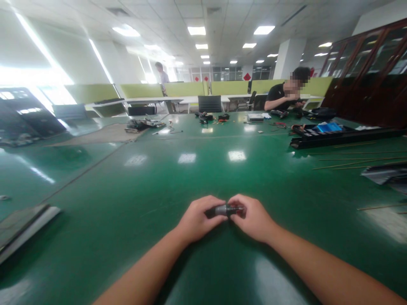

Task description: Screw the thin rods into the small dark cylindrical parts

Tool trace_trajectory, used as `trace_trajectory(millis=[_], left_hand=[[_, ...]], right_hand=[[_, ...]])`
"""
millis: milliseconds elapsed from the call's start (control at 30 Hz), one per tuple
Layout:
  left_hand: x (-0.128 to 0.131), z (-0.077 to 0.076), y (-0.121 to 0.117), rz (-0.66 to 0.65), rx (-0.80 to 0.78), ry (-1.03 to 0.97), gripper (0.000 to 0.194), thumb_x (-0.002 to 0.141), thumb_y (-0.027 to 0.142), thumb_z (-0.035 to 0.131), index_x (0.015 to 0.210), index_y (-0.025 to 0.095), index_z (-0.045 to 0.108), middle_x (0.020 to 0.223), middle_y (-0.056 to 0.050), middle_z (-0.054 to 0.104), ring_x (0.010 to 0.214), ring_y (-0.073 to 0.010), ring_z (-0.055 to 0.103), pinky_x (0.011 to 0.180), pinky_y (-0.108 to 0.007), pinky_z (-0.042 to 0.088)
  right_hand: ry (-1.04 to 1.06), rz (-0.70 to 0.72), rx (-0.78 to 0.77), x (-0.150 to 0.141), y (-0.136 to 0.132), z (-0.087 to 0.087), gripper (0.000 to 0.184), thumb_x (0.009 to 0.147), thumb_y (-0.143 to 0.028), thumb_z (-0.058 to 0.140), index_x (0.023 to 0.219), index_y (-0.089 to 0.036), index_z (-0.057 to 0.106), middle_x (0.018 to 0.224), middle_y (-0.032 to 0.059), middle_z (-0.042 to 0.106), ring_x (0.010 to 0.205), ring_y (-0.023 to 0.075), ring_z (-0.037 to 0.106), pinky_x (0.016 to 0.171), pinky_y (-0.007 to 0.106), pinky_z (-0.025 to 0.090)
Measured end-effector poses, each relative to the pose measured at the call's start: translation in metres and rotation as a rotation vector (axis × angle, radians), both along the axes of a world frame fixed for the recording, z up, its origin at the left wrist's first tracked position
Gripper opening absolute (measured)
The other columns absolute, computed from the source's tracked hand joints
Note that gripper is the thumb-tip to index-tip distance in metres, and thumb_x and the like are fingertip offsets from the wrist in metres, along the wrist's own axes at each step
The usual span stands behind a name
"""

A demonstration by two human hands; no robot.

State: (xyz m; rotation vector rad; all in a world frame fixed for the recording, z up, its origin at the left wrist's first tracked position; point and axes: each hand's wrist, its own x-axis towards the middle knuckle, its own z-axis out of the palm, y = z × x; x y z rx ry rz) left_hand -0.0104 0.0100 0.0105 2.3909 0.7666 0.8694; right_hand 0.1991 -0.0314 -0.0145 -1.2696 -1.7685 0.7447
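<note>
Shiny green tabletop point(143, 182), bare left hand point(199, 217), bare right hand point(252, 217), small dark-and-grey cylindrical part point(221, 210) toward 5 o'clock.
Left hand at part's 9 o'clock, fingers clamped on it; right hand at its 3 o'clock, fingers closed around thinner end.

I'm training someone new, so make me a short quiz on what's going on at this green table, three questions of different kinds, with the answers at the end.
1. True or false: only the left hand touches the small dark cylindrical object; the right hand is away from it.

2. What color is the bright item beside the long black piece at the right of the green table?
a) pink
b) blue
c) white

3. Fill in the blank: the person at the far side of the table wears a ____ shirt.

Key: 1 false; 2 b; 3 black.
</note>
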Motion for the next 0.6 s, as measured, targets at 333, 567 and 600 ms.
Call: trace_trajectory(millis=[333, 567, 600], left_hand=[[0.0, -0.001, -0.001, 0.007, 0.002, 0.011, 0.028, 0.082, 0.032, 0.073, 0.108, 0.022, 0.069, 0.1, -0.004, 0.072, 0.089, -0.0163, 0.066, 0.083, -0.028, 0.05], [0.0, 0.0, -0.002, -0.012, 0.0, 0.009, 0.027, 0.084, 0.032, 0.071, 0.108, 0.022, 0.069, 0.1, -0.004, 0.072, 0.09, -0.016, 0.066, 0.082, -0.027, 0.05], [0.0, 0.0, -0.002, -0.014, 0.0, 0.009, 0.026, 0.084, 0.032, 0.071, 0.108, 0.022, 0.069, 0.1, -0.004, 0.072, 0.089, -0.0159, 0.066, 0.082, -0.027, 0.05]], right_hand=[[-0.009, 0.01, 0.063, 0.0, -0.001, 0.0, 0.025, 0.074, -0.007, 0.064, 0.093, -0.022, 0.068, 0.086, 0.0017, 0.069, 0.077, 0.0171, 0.064, 0.069, 0.026, 0.05], [-0.006, -0.003, 0.111, 0.0, -0.005, 0.009, 0.024, 0.074, -0.008, 0.066, 0.094, -0.022, 0.068, 0.086, 0.001, 0.069, 0.077, 0.0168, 0.064, 0.068, 0.026, 0.049], [-0.01, -0.005, 0.12, 0.0, -0.005, 0.01, 0.024, 0.074, -0.008, 0.066, 0.093, -0.022, 0.068, 0.086, 0.0009, 0.069, 0.077, 0.0168, 0.063, 0.068, 0.026, 0.049]])
